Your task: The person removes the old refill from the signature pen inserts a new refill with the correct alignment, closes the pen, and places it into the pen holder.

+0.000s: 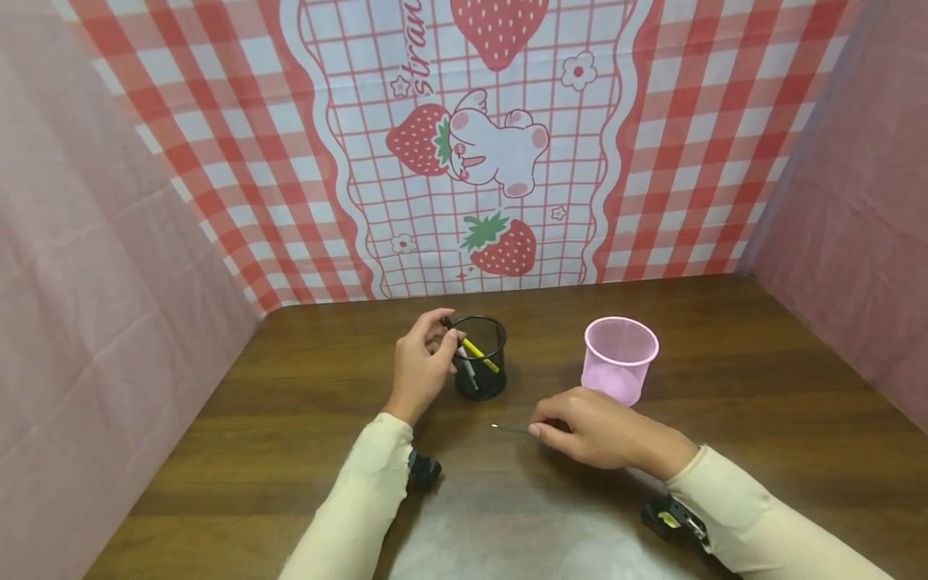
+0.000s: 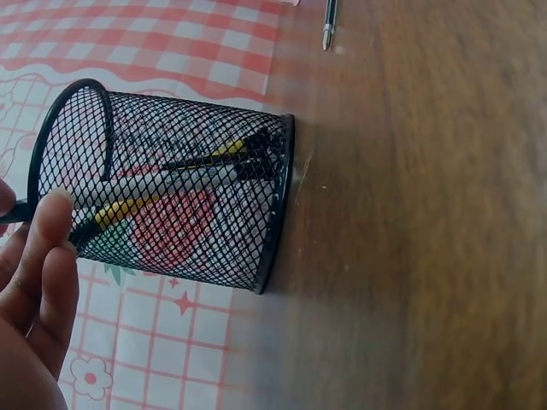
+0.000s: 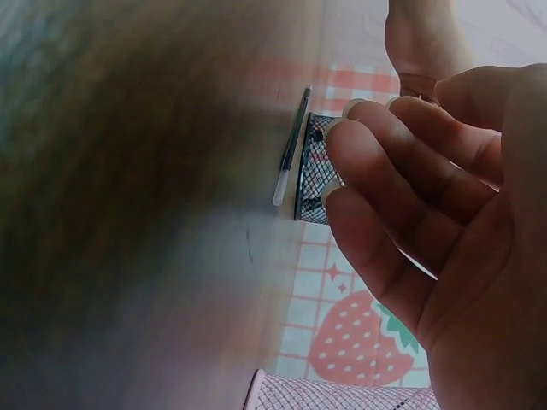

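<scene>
At the rim of the black mesh pen holder (image 1: pixel 482 392), my left hand (image 1: pixel 426 350) pinches the dark top end of a white-barrelled pen (image 2: pixel 162 184). The pen's lower part stands inside the holder, beside a yellow pen (image 1: pixel 480 354). My right hand (image 1: pixel 598 427) is low over the table with its fingers loosely bent. Close by its fingertips lies a thin dark pen refill (image 3: pixel 295 145) with a clear end. In the right wrist view the whole refill shows, apart from the fingers; the head view hides part of it under the hand.
A pink mesh pen holder (image 1: pixel 619 362) stands just behind my right hand. The brown wood-grain table (image 1: pixel 319 451) meets a strawberry-print checked cloth (image 1: pixel 500 145) at the back. Pink cloth hangs along both sides.
</scene>
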Tool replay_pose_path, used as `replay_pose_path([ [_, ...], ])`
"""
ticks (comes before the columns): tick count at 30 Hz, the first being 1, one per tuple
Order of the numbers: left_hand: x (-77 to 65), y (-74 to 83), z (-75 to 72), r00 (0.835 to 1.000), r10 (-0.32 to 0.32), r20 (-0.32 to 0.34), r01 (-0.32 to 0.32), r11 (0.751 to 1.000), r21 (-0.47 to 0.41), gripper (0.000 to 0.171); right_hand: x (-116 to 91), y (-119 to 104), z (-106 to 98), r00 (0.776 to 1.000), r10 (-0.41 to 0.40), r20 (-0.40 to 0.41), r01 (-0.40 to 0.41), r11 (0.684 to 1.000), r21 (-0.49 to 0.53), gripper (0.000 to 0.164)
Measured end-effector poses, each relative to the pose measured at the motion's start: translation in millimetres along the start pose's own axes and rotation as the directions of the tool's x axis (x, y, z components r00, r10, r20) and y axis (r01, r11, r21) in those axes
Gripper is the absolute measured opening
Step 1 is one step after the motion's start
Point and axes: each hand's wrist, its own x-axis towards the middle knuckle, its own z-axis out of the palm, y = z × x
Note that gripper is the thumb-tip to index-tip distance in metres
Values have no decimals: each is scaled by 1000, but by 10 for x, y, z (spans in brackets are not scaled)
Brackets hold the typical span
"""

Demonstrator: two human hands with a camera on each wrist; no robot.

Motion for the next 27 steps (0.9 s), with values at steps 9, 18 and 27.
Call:
replay_pose_path([
  [9, -38, 174, 7, 998, -60, -7, 60, 998, 6, 16, 5, -10, 7, 1000, -1, 3, 1, 1000, 5, 14],
  [18, -28, 185, -38, 999, -14, -53, 16, 1000, 26, 16, -5, -2, 4, 1000, -6, 5, 6, 1000, 7, 14],
  [27, 26, -10, -40, 998, 36, -58, -31, 996, 79, 15, -32, 18, -76, 999, -3, -36, 1, 999, -37, 10],
])
